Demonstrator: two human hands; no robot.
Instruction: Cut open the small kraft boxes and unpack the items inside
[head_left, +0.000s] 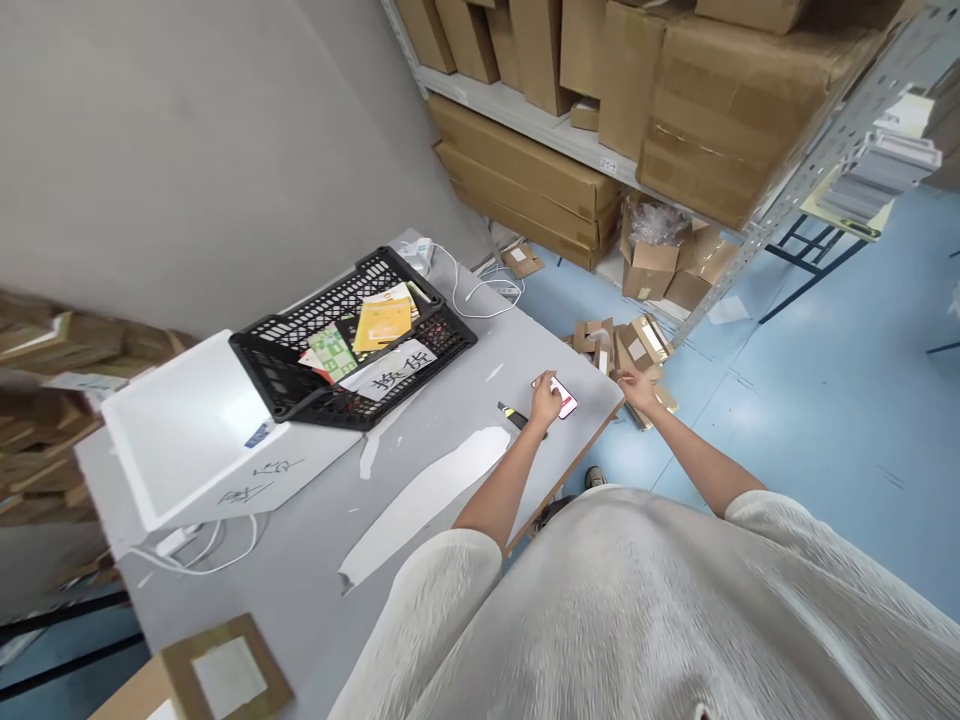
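A smartphone (567, 404) with a lit white and red screen is at the right end of the grey table. My left hand (546, 400) is over the phone's left side, its fingers curled at the edge and the thumb over the screen. Just left of that hand lies a utility knife (513, 414) with a black and yellow handle, partly hidden by my wrist. Past the table's right edge, my right hand (636, 388) is in the air with its fingers drawn together. Whatever may be between those fingers is too small to make out.
A black plastic crate (300, 402) holding colourful packets stands beside a white bin (124, 440) on the table (450, 400). A cardboard box (255, 650) sits at the near left. White cables (217, 565) trail there. Flattened cardboard (634, 345) litters the floor below loaded shelves (540, 125).
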